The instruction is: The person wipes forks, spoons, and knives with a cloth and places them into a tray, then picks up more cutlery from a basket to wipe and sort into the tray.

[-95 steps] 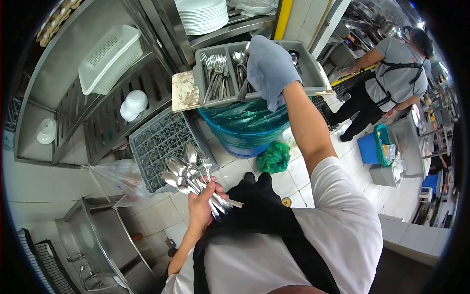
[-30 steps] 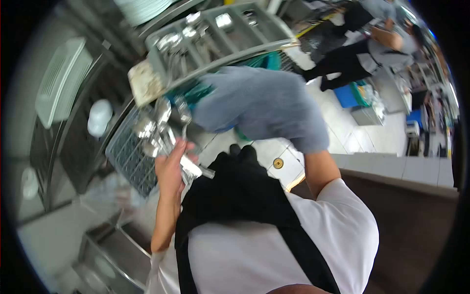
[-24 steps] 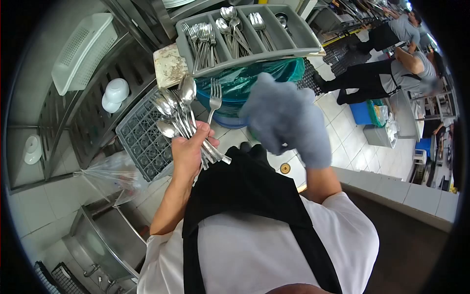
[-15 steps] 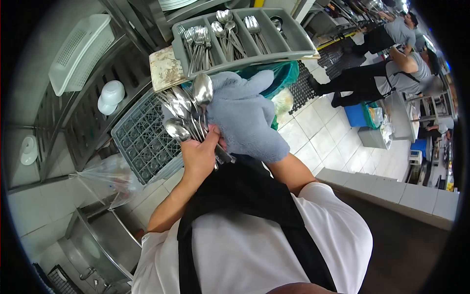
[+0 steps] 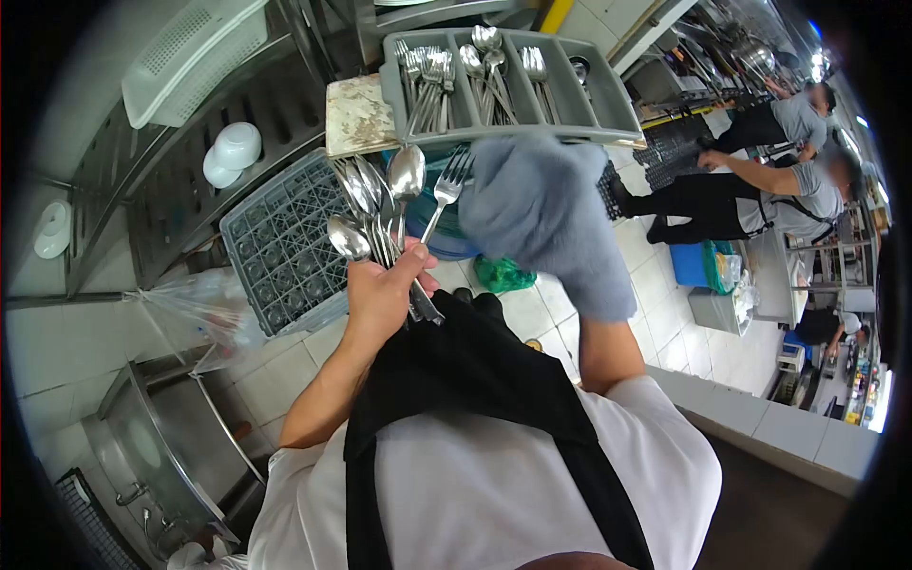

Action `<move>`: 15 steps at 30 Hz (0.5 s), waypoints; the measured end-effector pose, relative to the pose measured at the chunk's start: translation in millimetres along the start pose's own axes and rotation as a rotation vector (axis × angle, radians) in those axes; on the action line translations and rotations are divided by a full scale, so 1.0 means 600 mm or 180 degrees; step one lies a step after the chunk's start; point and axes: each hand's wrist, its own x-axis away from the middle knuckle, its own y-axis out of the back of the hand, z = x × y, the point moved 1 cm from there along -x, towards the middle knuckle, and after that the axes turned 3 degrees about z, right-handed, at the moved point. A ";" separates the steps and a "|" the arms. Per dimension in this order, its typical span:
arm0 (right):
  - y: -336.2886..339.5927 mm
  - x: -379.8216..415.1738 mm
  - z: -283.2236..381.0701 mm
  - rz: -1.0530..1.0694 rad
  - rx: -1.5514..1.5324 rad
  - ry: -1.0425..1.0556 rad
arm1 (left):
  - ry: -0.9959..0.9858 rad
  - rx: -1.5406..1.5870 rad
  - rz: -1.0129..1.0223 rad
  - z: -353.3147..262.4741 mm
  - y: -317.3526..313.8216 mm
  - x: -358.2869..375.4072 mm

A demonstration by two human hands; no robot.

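My left hand (image 5: 385, 294) is closed round a bunch of spoons (image 5: 366, 190) and forks, handles downward and heads fanned upward. One fork (image 5: 448, 193) leans out to the right of the bunch, its handle reaching my left fingers. A fluffy grey cloth (image 5: 546, 218) covers my right hand, so its fingers are hidden; only the forearm (image 5: 608, 351) shows below. The cloth is a little right of the fork tines and blurred at its top. Beyond both hands sits a grey cutlery tray (image 5: 518, 133) with forks and spoons sorted in compartments.
A grey glass rack (image 5: 280, 256) stands at left, below a slatted steel shelf with white bowls (image 5: 236, 145) and a white plastic basket (image 5: 195, 62). A green bag (image 5: 503, 274) lies on the tiled floor. Several people (image 5: 769, 195) work at right. A steel sink (image 5: 180, 446) is at lower left.
The grey cloth has moved right with my right hand, away from the cutlery bunch. The single fork now stands apart from the other pieces. My left hand keeps its hold; the view has shifted slightly.
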 end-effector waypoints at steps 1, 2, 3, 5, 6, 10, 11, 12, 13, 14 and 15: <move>-0.007 0.001 0.020 0.0327 -0.0996 -0.0127 | -0.0033 -0.0018 -0.0001 -0.003 -0.001 0.001; -0.020 0.002 0.044 0.0644 -0.1986 -0.0260 | 0.0062 0.0019 -0.0041 -0.006 -0.006 0.002; -0.032 0.001 0.069 0.0955 -0.2977 -0.0383 | 0.0162 0.0061 -0.0079 -0.007 -0.009 0.001; -0.038 0.008 0.095 0.1592 -0.4999 -0.0608 | 0.0199 0.0081 0.0017 0.005 -0.016 0.000; -0.015 0.035 0.079 0.0317 -0.4103 -0.0060 | 0.0300 0.0053 0.0189 0.012 -0.023 0.000; -0.029 -0.006 0.110 -0.1160 -0.4437 -0.1224 | 0.0324 0.0196 0.0499 0.015 -0.042 -0.001; -0.041 -0.011 0.116 0.0156 -0.6313 -0.1439 | 0.0247 0.0408 0.0538 0.013 -0.044 -0.003; -0.047 -0.013 0.123 0.1779 -0.8016 -0.1548 | 0.0133 0.0386 0.0516 0.015 -0.045 -0.004; -0.048 -0.021 0.122 0.1807 -0.8008 -0.1559 | 0.0153 0.0397 0.0514 0.014 -0.047 -0.003; -0.024 -0.043 0.098 0.1542 -0.4922 -0.1071 | 0.0149 0.0419 0.0467 0.009 -0.048 -0.003; -0.013 -0.062 0.085 0.1120 -0.1877 -0.0523 | 0.0156 0.0437 0.0416 0.008 -0.047 -0.001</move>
